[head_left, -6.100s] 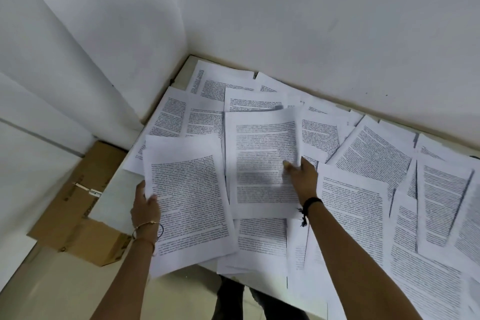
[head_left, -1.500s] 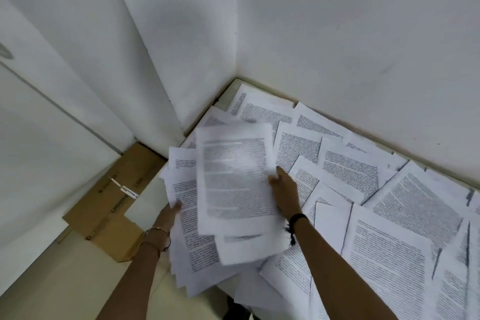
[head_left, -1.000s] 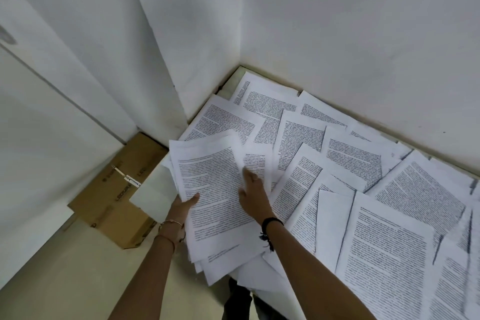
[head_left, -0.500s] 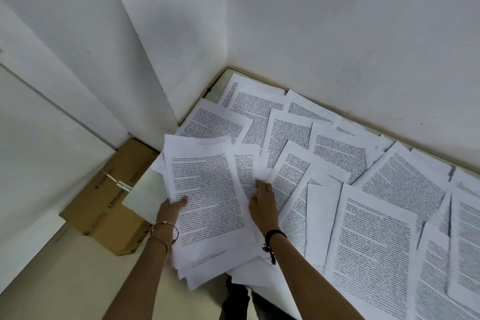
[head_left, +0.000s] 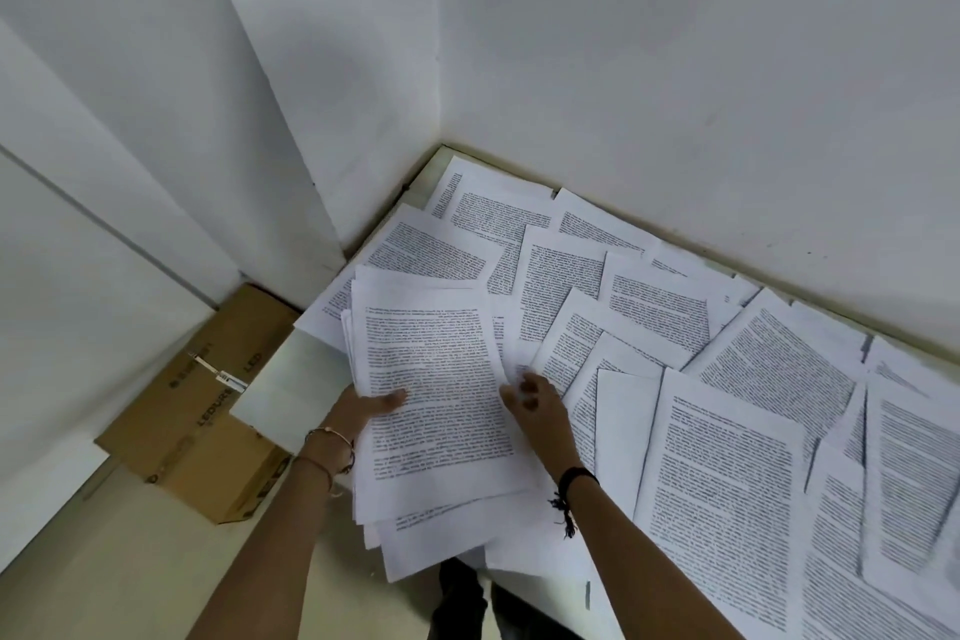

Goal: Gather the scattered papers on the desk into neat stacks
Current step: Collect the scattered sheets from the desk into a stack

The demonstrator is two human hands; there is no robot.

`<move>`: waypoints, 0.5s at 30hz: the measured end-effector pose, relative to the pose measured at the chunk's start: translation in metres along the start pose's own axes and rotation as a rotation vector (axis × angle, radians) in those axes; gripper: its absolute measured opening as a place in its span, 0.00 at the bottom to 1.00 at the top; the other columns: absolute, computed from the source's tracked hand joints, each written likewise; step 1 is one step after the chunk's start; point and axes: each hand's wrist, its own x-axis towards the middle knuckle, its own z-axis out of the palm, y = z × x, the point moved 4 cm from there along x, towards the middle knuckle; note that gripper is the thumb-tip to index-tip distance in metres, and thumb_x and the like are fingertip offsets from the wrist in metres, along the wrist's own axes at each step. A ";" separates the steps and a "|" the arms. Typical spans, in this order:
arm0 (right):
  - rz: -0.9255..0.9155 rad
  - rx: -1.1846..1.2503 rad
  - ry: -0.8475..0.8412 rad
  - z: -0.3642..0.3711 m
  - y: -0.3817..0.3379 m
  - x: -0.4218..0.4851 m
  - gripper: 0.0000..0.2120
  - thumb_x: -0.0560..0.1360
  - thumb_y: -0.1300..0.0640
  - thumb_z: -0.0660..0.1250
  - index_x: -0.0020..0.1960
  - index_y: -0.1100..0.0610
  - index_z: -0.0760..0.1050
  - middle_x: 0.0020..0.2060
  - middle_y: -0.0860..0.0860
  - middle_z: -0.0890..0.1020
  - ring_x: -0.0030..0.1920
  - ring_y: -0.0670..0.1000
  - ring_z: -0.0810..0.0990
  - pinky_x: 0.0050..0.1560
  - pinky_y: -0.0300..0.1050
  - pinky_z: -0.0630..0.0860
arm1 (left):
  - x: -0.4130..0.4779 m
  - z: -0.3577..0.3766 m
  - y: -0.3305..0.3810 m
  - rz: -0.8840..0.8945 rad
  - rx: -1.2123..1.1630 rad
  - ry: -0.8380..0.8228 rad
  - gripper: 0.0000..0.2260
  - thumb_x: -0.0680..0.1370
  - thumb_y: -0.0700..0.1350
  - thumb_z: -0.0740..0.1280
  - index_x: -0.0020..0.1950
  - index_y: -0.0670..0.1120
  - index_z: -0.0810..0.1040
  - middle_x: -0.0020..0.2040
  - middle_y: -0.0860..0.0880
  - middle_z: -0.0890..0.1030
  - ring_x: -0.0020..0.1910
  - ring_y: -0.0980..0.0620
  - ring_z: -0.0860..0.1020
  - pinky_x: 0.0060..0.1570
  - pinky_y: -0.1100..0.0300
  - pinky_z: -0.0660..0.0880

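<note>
A loose stack of printed pages [head_left: 436, 395] hangs over the desk's near-left corner. My left hand [head_left: 363, 411] grips its left edge, thumb on top of the top page. My right hand [head_left: 535, 405] lies just right of the stack, fingers bent onto the sheets below; whether it pinches a sheet I cannot tell. Scattered printed papers [head_left: 727, 473] overlap each other across the rest of the desk [head_left: 280, 379], up to the far corner.
Two white walls meet at the desk's far corner [head_left: 441, 151]. A brown cardboard box [head_left: 202, 421] lies on the floor left of the desk. A bare strip of desk shows at the left edge. Dark trouser legs [head_left: 467, 603] show below the desk's front edge.
Since a second ago my left hand has squared the stack a little and slid up its left edge. My right hand has shifted right, off the stack, onto neighbouring sheets.
</note>
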 end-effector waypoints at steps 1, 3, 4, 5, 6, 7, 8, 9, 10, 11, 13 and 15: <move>0.015 0.015 -0.021 0.000 -0.002 0.001 0.29 0.76 0.42 0.66 0.71 0.57 0.67 0.60 0.52 0.76 0.56 0.50 0.76 0.49 0.33 0.70 | -0.001 0.001 0.005 0.006 -0.010 -0.032 0.35 0.55 0.48 0.81 0.59 0.41 0.76 0.54 0.41 0.82 0.47 0.44 0.83 0.43 0.51 0.81; 0.033 0.012 -0.037 -0.001 -0.007 0.003 0.31 0.77 0.38 0.59 0.72 0.56 0.66 0.66 0.53 0.74 0.64 0.52 0.73 0.61 0.41 0.69 | -0.004 0.001 0.015 0.013 -0.015 -0.098 0.39 0.49 0.52 0.83 0.57 0.42 0.78 0.48 0.44 0.85 0.44 0.46 0.84 0.39 0.54 0.81; 0.024 0.024 -0.044 -0.002 -0.011 0.003 0.29 0.79 0.39 0.55 0.71 0.57 0.67 0.67 0.54 0.74 0.66 0.52 0.72 0.65 0.44 0.67 | -0.005 -0.002 0.019 0.020 -0.018 -0.109 0.40 0.47 0.53 0.83 0.56 0.43 0.78 0.48 0.45 0.85 0.45 0.46 0.84 0.39 0.54 0.81; 0.010 0.061 -0.043 -0.002 -0.013 0.002 0.25 0.81 0.42 0.53 0.68 0.58 0.71 0.64 0.55 0.76 0.63 0.52 0.74 0.64 0.44 0.68 | -0.005 -0.007 0.023 0.033 -0.014 -0.103 0.40 0.47 0.54 0.83 0.56 0.43 0.78 0.49 0.44 0.84 0.45 0.46 0.84 0.40 0.54 0.81; -0.004 0.099 -0.042 -0.003 -0.015 0.000 0.24 0.82 0.42 0.51 0.61 0.59 0.75 0.58 0.56 0.79 0.57 0.52 0.76 0.59 0.44 0.70 | -0.005 -0.013 0.026 0.037 0.000 -0.089 0.37 0.50 0.52 0.83 0.55 0.44 0.78 0.50 0.44 0.84 0.45 0.47 0.84 0.40 0.54 0.81; -0.001 0.125 -0.035 -0.004 -0.014 -0.001 0.26 0.80 0.39 0.50 0.56 0.57 0.77 0.53 0.55 0.82 0.52 0.51 0.78 0.54 0.44 0.71 | -0.005 -0.017 0.031 0.035 0.008 -0.080 0.29 0.57 0.49 0.81 0.55 0.44 0.78 0.51 0.43 0.83 0.43 0.48 0.84 0.39 0.56 0.81; 0.033 0.108 -0.035 -0.004 -0.012 -0.001 0.29 0.78 0.35 0.49 0.54 0.56 0.78 0.49 0.52 0.82 0.50 0.51 0.78 0.53 0.45 0.71 | -0.006 -0.022 0.035 0.030 0.014 -0.057 0.19 0.66 0.43 0.77 0.54 0.44 0.77 0.52 0.43 0.82 0.41 0.49 0.84 0.37 0.58 0.81; 0.052 0.090 -0.046 -0.003 -0.010 -0.001 0.31 0.76 0.31 0.49 0.53 0.54 0.78 0.48 0.50 0.81 0.50 0.52 0.78 0.52 0.45 0.72 | -0.007 -0.027 0.039 0.025 0.022 -0.023 0.11 0.73 0.38 0.70 0.54 0.44 0.76 0.51 0.43 0.81 0.40 0.50 0.83 0.34 0.60 0.81; 0.075 0.087 -0.065 -0.002 -0.010 -0.001 0.29 0.76 0.31 0.50 0.53 0.53 0.78 0.48 0.49 0.81 0.51 0.53 0.78 0.51 0.44 0.72 | -0.009 -0.031 0.040 0.017 0.020 0.005 0.08 0.76 0.35 0.65 0.54 0.44 0.76 0.50 0.44 0.81 0.39 0.51 0.83 0.32 0.61 0.80; 0.108 0.131 -0.098 -0.002 -0.014 -0.002 0.28 0.76 0.32 0.51 0.53 0.52 0.78 0.49 0.49 0.80 0.51 0.53 0.78 0.51 0.44 0.72 | -0.009 -0.034 0.039 0.000 0.012 0.025 0.08 0.77 0.34 0.63 0.53 0.44 0.76 0.48 0.45 0.82 0.38 0.51 0.83 0.32 0.61 0.80; 0.196 0.273 -0.248 0.002 -0.023 -0.008 0.30 0.76 0.31 0.52 0.60 0.52 0.77 0.57 0.50 0.80 0.56 0.53 0.78 0.58 0.46 0.73 | -0.013 -0.035 0.037 -0.020 -0.007 -0.003 0.10 0.72 0.38 0.71 0.51 0.45 0.78 0.43 0.47 0.84 0.36 0.50 0.84 0.32 0.59 0.81; 0.195 0.381 -0.407 0.008 -0.038 -0.016 0.30 0.78 0.35 0.49 0.73 0.51 0.65 0.67 0.44 0.71 0.67 0.48 0.71 0.67 0.44 0.65 | -0.015 -0.034 0.033 -0.031 -0.029 -0.073 0.28 0.54 0.46 0.82 0.51 0.45 0.79 0.44 0.45 0.85 0.39 0.48 0.85 0.35 0.56 0.81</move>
